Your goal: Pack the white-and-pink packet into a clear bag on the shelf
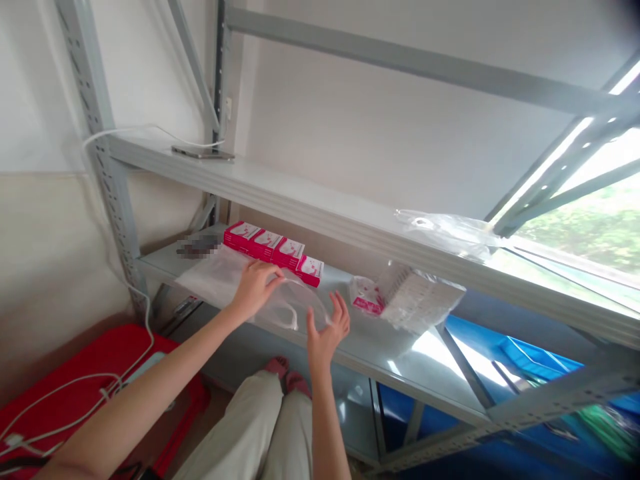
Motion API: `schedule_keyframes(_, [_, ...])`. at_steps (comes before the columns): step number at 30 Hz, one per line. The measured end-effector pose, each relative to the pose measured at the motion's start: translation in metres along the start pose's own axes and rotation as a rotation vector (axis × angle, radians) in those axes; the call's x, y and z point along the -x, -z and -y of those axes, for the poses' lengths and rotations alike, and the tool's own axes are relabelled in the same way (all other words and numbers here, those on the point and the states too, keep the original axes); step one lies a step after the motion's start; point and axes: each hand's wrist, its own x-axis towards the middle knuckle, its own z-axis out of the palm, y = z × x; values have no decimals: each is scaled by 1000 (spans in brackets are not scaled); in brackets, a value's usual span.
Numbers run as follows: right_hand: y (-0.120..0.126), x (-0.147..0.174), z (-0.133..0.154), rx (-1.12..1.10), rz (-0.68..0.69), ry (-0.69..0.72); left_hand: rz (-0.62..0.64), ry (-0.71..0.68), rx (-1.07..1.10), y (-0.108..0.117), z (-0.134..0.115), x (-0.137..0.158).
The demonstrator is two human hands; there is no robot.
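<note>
Because thin, soft and slippery, best pinching plastic bag point(260, 297) at handle hole, under flat left hand point(255, 287); right hand point(327, 327) spread, empty.

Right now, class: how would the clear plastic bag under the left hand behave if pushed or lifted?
The bag looks thin and wrinkled under the left hand, so probably floppy and light. Its glossy film may slide easily on the smooth shelf.

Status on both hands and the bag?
Left hand flat on clear plastic bag, middle shelf. Right hand open, off its edge. Pink boxes just behind.
</note>
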Motion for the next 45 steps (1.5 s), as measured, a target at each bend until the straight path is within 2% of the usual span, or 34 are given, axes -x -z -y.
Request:
schedule_keyframes(2, [8,-19,26,111,84,90,62,-95,69,-3,-21,1])
schedule_keyframes(4, [17,-33,35,202,202,124,125,-171,102,-8,-31,2])
schedule_keyframes(7, [28,-43,21,287,361,112,221,-220,109,-15,-29,3])
schedule_keyframes(10, [35,-43,-3,386,457,44,279,-222,107,-19,-26,6])
schedule_keyframes(12, [38,-40,-12,456,482,-4,250,-226,141,-16,-37,14])
schedule_keyframes(14, [40,-37,-14,507,504,-45,241,-276,207,-12,-60,31])
schedule_keyframes(15, [40,-36,-13,526,522,-66,283,-328,238,-11,-74,42])
schedule_keyframes(18, [42,-36,-6,578,583,-106,568,-518,188,-17,-103,80])
schedule_keyframes(19, [44,-36,-5,599,596,-109,633,-552,110,-22,-105,91])
schedule_keyframes(21, [49,-38,-5,648,609,-107,676,-575,-81,-32,-95,103])
schedule_keyframes(24, [61,-40,-11,715,618,-108,612,-558,-277,-32,-63,93])
schedule_keyframes(27, [72,-38,-16,752,600,-102,511,-483,-272,-7,-48,63])
schedule_keyframes(28, [74,-37,-17,755,596,-94,452,-445,-255,2,-51,53])
schedule_keyframes(30, [75,-34,-16,752,597,-72,239,-340,-212,14,-69,44])
schedule_keyframes(32, [74,-31,-12,744,613,-64,46,-301,-103,12,-96,48])
schedule_keyframes(33, [74,-31,-10,742,622,-72,9,-335,-30,5,-109,55])
schedule_keyframes(35, [75,-32,-7,745,647,-106,67,-457,104,-18,-129,71])
schedule_keyframes(37, [79,-35,-6,739,669,-96,147,-478,209,-45,-135,83])
schedule_keyframes(40, [87,-38,-7,732,656,-40,172,-245,305,-78,-117,85])
schedule_keyframes(41, [90,-39,-7,732,645,-41,228,-174,269,-85,-107,83])
schedule_keyframes(42, [91,-39,-8,731,637,-58,339,-145,196,-90,-96,80])
schedule_keyframes(44, [92,-37,-9,724,628,-112,571,-148,27,-96,-75,75])
schedule_keyframes(45, [92,-36,-9,717,624,-135,648,-158,-33,-98,-67,74])
